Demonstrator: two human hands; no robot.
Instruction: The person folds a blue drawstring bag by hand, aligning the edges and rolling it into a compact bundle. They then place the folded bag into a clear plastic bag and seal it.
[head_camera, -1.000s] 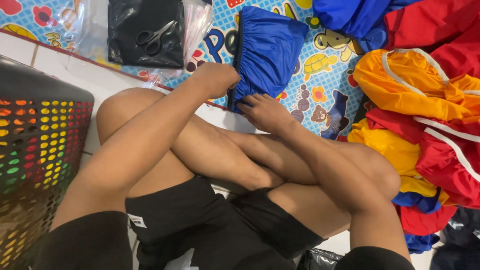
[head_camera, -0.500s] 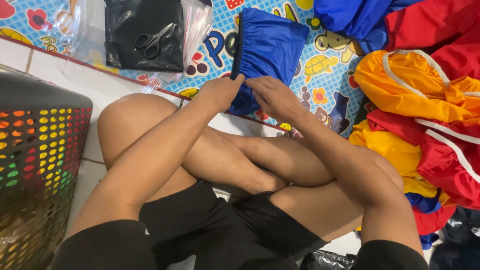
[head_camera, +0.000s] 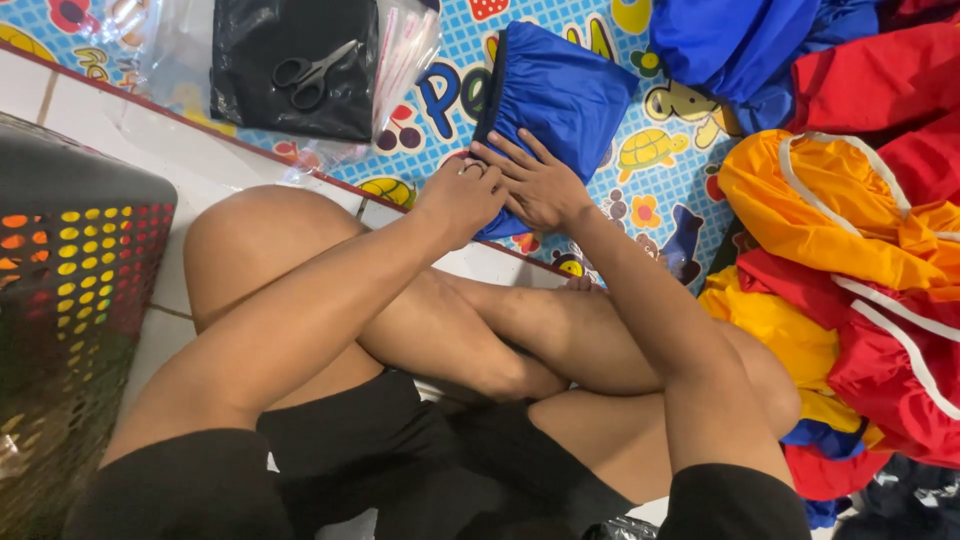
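Note:
A folded blue garment (head_camera: 558, 110) with a black waistband lies on the colourful cartoon mat (head_camera: 660, 165). My left hand (head_camera: 462, 195) rests at its near left corner, fingers curled on the cloth edge. My right hand (head_camera: 535, 182) lies flat on the garment's near end, fingers spread, touching the left hand. I sit cross-legged, with both arms reaching over my knees.
A black plastic basket (head_camera: 70, 300) with coloured holes stands at the left. Scissors (head_camera: 310, 72) lie on a black bag (head_camera: 290, 60) with clear plastic bags beside it. A pile of red, yellow and blue garments (head_camera: 850, 220) fills the right.
Both hands have come together on the near end of the blue garment. The right hand has moved up onto the cloth and now lies flat on it.

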